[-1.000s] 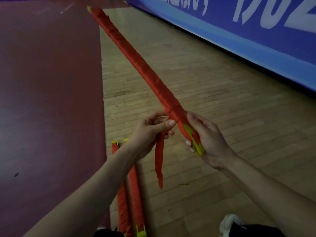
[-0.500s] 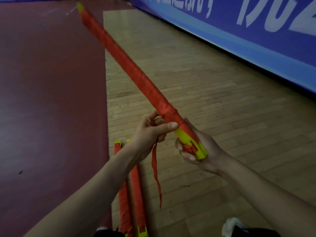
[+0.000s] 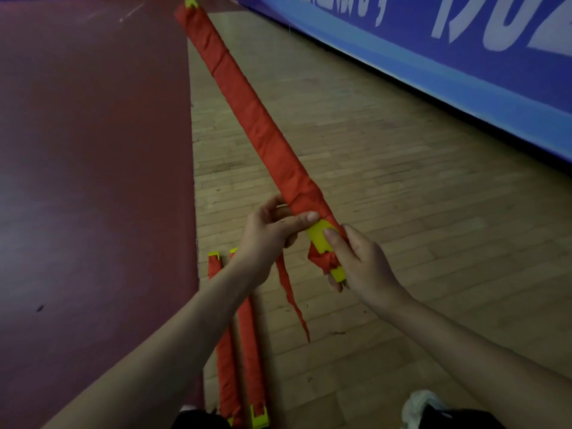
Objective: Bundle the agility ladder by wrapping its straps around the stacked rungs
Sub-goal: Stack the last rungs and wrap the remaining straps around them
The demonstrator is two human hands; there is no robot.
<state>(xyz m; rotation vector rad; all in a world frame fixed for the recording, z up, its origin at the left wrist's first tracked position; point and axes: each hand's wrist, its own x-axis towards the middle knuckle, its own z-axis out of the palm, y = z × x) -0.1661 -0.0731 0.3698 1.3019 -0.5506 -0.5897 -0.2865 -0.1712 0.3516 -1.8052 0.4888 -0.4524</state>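
**Shoe** (image 3: 424,404): pale toe at the bottom edge, resting on the wooden floor (image 3: 402,196).

**Finished bundles, two** (image 3: 247,342): these lie side by side on the floor under the left forearm. Both are wrapped in red, with yellow ends showing.

**Right hand** (image 3: 362,261): it clasps the near end of the ladder bundle (image 3: 257,119). The thumb lies on the bare yellow rungs (image 3: 320,239) and the fingers are curled beneath. A wad of red strap is bunched against the palm.

**Left hand** (image 3: 272,230): it grips the same bundle just beyond the right hand. The thumb presses across the last turn of wrapping and the fingers are curled behind.

**Strap tail** (image 3: 291,298): a thin red strip hanging slack from under the left hand toward the floor.

**Ladder bundle, body:** held in the air, slanting away and to the left. It is wrapped in red almost end to end, with a yellow tip (image 3: 191,1) at the far end.

**Handling (judged):**
- The bundle is probably light, since it is carried from one end alone.
- It is stiff as a stack, but the smooth plastic rungs may slide on each other where unbound.
- The strap is soft and limp, and the turns are likely to slacken if tension drops.
- One hand is best placed clamping the stack at the last turn.
- The other hand is best placed on the tail close to its root.

**Dark red floor** (image 3: 93,150): a section to the left of the wood.

**Blue banner** (image 3: 464,72): it runs along the right and carries white lettering.
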